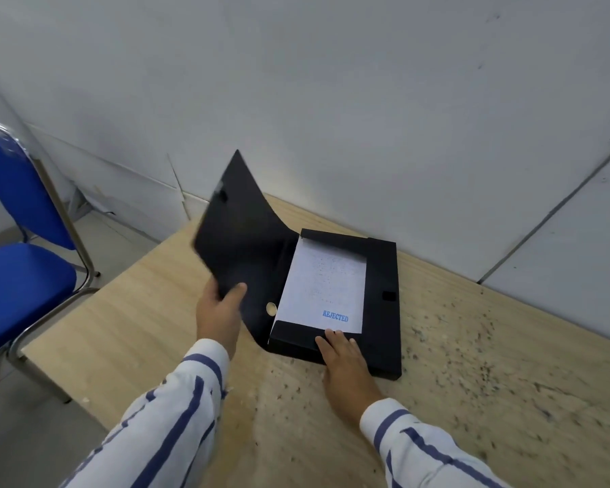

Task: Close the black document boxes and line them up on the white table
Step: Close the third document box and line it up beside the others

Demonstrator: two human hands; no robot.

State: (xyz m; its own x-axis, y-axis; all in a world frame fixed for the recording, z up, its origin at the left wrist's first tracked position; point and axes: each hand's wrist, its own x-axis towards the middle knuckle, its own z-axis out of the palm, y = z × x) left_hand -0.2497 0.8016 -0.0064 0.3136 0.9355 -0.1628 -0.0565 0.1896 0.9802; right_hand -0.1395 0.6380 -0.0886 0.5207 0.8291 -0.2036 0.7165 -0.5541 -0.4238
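One black document box (382, 272) lies open on a light wooden table (148, 311), near the wall. Inside it lies a white sheet (323, 287) stamped "REJECTED" in blue. The box's black lid (240, 237) stands raised and curved on the left side. My left hand (219, 311) grips the lid's lower near corner, thumb on its inner face. My right hand (346, 364) rests flat on the box's near flap, fingers spread, pressing it down. A round hole (271, 309) shows in the spine beside the sheet.
A blue chair (18, 276) with a metal frame stands left of the table. Grey wall panels (367, 118) rise right behind the box. The table's right half (490, 364) is speckled with dark specks and dust. The floor (25, 434) shows at the lower left.
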